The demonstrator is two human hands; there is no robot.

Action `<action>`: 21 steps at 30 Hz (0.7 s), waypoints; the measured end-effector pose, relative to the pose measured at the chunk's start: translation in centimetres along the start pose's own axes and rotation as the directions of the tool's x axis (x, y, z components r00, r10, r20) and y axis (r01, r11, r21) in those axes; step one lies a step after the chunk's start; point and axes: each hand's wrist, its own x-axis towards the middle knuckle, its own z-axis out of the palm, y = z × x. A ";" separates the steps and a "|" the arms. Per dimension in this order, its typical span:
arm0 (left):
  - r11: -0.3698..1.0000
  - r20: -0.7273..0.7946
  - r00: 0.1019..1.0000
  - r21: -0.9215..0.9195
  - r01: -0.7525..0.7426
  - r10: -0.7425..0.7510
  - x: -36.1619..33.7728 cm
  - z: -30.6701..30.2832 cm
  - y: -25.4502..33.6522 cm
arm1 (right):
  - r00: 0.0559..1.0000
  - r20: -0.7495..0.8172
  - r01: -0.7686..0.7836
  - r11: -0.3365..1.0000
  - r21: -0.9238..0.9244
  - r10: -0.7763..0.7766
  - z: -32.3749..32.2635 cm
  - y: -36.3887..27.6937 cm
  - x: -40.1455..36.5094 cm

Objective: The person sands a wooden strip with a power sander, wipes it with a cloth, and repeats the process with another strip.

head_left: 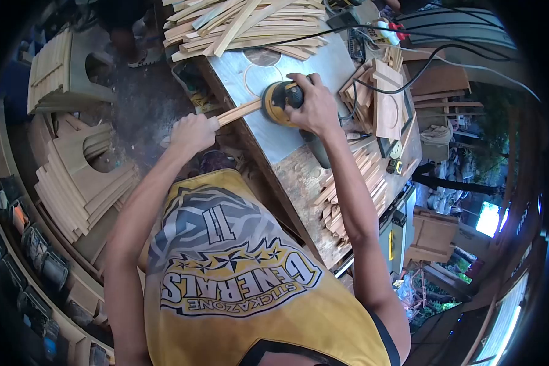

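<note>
Yellow fabric of a jersey (pixel 226 332) is seen nearest the camera, with both arms stretched past it. One wooden strip (pixel 241 113) is clamped at its near end in the closed left hand (pixel 192 133); whether it is a single piece or two laid together cannot be told. One sander (pixel 277 113) is gripped from above by the right hand (pixel 318 108), its fingers wrapped around the top. The strip's far end is met by the sander's rim, and any part beneath is hidden.

One metal sheet (pixel 280 143) is laid on the workbench (pixel 296 186), under the sander. The bench's left edge is crossed by the strip, so the left hand is held beyond it, above the floor (pixel 143 116). Metal surface is left exposed on the near side of the sander. Two stacks of cut-out panels, one farther (pixel 70 67) and one nearer (pixel 91 177), are stood at left. One strip pile (pixel 244 30), too jumbled to count, is heaped at the bench's far end.
</note>
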 end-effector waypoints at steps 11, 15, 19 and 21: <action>0.999 -0.028 0.999 -0.020 -0.032 0.032 0.6 0.9 0.1 | 0.985 0.035 0.172 0.981 -0.084 -0.170 1.4 -6.5 0.7; 0.999 -0.014 1.000 -0.047 -0.012 0.012 0.3 0.6 0.3 | 0.992 0.001 0.129 0.984 -0.120 -0.130 1.3 -4.0 2.6; 0.996 0.042 0.999 -0.087 0.001 0.003 1.1 0.6 0.7 | 0.986 0.021 0.167 0.982 -0.091 -0.166 1.4 -6.1 1.9; 0.997 0.037 0.999 -0.078 -0.008 0.011 1.3 0.7 0.8 | 0.976 0.019 0.219 0.974 -0.057 -0.219 1.7 -7.0 1.7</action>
